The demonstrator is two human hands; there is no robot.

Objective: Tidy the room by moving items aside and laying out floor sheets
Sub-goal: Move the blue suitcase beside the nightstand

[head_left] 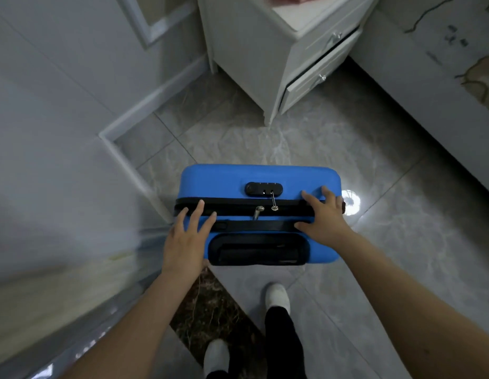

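Right now both my palms lie flat on top of the blue suitcase (258,179), which stands upright on the tiled floor (374,255) in the middle of the frame, just ahead of my feet. My left hand (187,239) rests on the left end of the top with fingers spread wide across the black zipper band, and my right hand (324,214) does the same at the right end, fingers splayed over the corner; neither is closed around anything, so this is a press and not a hold. Between them sit the combination lock (263,189) and the retracted pull handle (258,248) in its recess. At the upper middle of the frame stands a white nightstand (254,58) with its drawers slightly ajar, and the white bed frame (418,86) runs down the upper right. My judgement is that I am steering the case aside to free the floor for sheets, none of which I can see. Pushing only from the top could tip the case forward, since my hands can slide on the smooth shell. On glossy tile it could also run on further than I mean and strike the nightstand's leg or its open drawer.
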